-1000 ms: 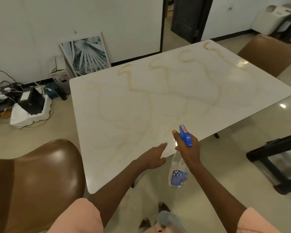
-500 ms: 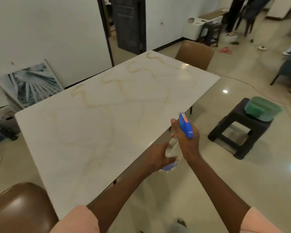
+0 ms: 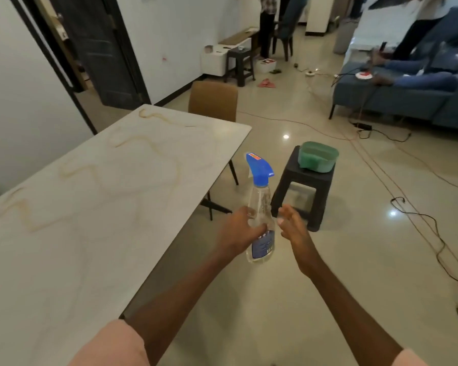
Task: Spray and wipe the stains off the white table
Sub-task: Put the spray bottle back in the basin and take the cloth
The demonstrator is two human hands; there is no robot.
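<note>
Gripping one clear spray bottle (image 3: 261, 223) around its body, our left hand (image 3: 238, 231) holds it upright just off the stained white table (image 3: 95, 207); our right hand (image 3: 292, 227) hovers beside it, fingers spread. It looks light, rigid and slick; the neck offers surer hold.

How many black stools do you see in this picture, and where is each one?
2. One stool stands right of the table, carrying a green basin. The other stool stands far back by the white cabinet. More may be hidden.
</note>
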